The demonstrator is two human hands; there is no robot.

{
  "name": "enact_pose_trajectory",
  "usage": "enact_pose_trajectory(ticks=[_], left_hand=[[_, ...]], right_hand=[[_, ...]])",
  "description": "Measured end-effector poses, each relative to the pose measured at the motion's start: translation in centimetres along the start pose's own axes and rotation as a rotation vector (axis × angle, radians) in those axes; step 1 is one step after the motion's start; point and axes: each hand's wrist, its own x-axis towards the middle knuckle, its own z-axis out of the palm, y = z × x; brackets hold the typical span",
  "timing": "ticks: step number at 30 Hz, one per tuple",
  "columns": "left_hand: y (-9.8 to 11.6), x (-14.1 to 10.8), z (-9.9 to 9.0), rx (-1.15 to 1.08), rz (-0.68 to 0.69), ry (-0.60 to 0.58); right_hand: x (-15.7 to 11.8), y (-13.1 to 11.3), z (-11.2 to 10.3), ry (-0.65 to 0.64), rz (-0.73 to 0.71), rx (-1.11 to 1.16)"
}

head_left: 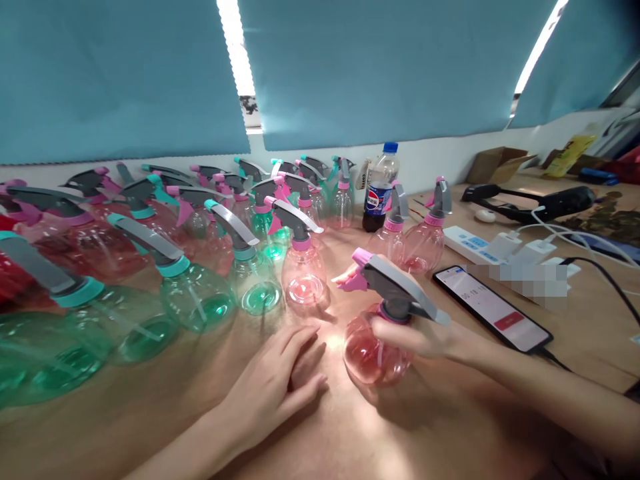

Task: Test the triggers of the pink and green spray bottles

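My right hand (420,337) is wrapped round a pink spray bottle (363,350) with a grey and pink trigger head, tilted slightly above or on the table. A fingertip shows beside its pink trigger. Clear liquid is visible inside the bottle. My left hand (273,380) rests on the table to the left, fingers apart and loosely bent, holding nothing. Nearest to it stand a pink spray bottle (304,277) and a green spray bottle (257,290). Two more pink spray bottles (424,243) stand behind the held one.
Several green and pink spray bottles (197,300) crowd the left and back of the table (320,460). A cola bottle (381,190) stands behind. At right lie a phone (493,308) showing a timer, a power strip (470,243) with cables, black headgear (530,200) and an open carton (497,163).
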Motion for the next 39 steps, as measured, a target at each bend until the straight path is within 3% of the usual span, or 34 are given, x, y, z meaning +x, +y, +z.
enact_pose_trajectory(ticks=[6, 15, 24, 32, 39], left_hand=[[-0.3, 0.0, 0.1, 0.108, 0.063, -0.039], [-0.6, -0.4, 0.6, 0.127, 0.033, -0.039], [-0.5, -0.2, 0.5, 0.171, 0.051, -0.032], [-0.9, -0.5, 1.0, 0.165, 0.047, -0.022], [-0.9, -0.5, 0.9, 0.154, 0.04, -0.028]], right_hand=[[0.7, -0.4, 0.1, 0.047, -0.067, -0.033], [1.8, -1.2, 0.7, -0.025, -0.026, -0.004], [2.4, -0.3, 1.5, -0.067, -0.036, 0.054], [2.4, 0.5, 1.1, -0.188, 0.057, 0.02], [3.3, 0.5, 0.4, -0.062, 0.035, -0.014]])
